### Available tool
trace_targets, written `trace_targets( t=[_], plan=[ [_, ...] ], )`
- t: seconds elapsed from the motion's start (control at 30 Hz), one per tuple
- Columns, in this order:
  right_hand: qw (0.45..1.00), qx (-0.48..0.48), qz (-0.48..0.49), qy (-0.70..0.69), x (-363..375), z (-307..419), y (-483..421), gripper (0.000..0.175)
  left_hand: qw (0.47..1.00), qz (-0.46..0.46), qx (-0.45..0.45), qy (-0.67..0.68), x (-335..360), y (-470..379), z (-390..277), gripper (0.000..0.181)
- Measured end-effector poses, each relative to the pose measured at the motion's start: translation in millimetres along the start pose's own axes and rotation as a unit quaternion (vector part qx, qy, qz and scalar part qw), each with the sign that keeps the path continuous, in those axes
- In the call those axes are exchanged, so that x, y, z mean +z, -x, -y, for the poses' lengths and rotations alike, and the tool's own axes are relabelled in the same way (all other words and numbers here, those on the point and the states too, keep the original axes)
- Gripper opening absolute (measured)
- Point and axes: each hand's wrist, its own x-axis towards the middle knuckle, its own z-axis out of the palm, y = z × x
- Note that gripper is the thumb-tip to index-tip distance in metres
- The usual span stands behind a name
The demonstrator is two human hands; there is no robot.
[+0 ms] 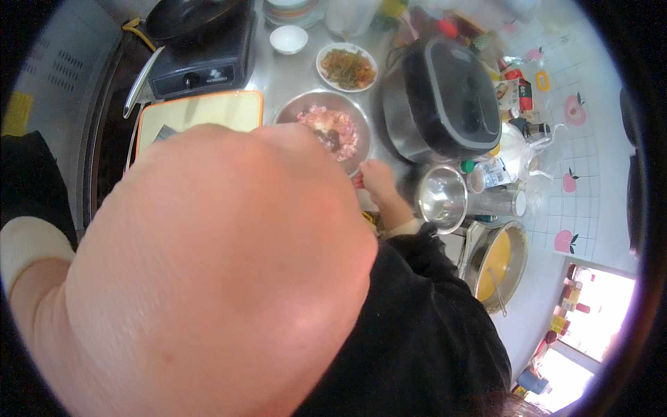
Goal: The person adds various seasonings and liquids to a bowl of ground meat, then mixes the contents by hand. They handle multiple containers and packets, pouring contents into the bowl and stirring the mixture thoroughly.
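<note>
Very close to the camera, my left hand (224,260) fills much of the view; its back shows, its fingers cannot be made out. Past it, my right hand (378,180) is at the lower right rim of a steel bowl (362,117), fingers curled; whether they grip the rim is unclear. Raw chopped meat (341,122) with a dark patch of seasoning lies in that bowl, partly hidden behind my left hand. To its left is a cutting board (208,107) with an orange edge, and part of a grey blade-like piece (165,133) shows on it.
Behind the bowl stand a plate of cooked food (348,68) and a small white bowl (288,39). A black cooker (443,99) is at the right, near an empty steel bowl (443,198) and a pot of yellow liquid (494,266). A pan (187,18) rests on a hob (200,73).
</note>
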Motion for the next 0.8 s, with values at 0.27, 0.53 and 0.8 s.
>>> trace_targets(
  t=[0.27,0.53,0.8],
  plan=[
    [0.994,-0.018,-0.03,0.102,-9.3,-2.6,-54.6,0.02,0.996,0.05,-0.047,-0.051,-52.2,-19.5,-3.5,0.011],
    [0.986,-0.034,0.005,0.162,0.8,-0.8,-101.1,0.022,0.995,0.048,-0.051,-0.065,-59.7,-30.4,-3.6,0.013],
    [0.986,-0.068,-0.018,0.151,-2.6,11.0,-81.5,0.031,0.993,0.099,0.026,0.05,-2.1,-12.7,54.8,0.025]
  ],
)
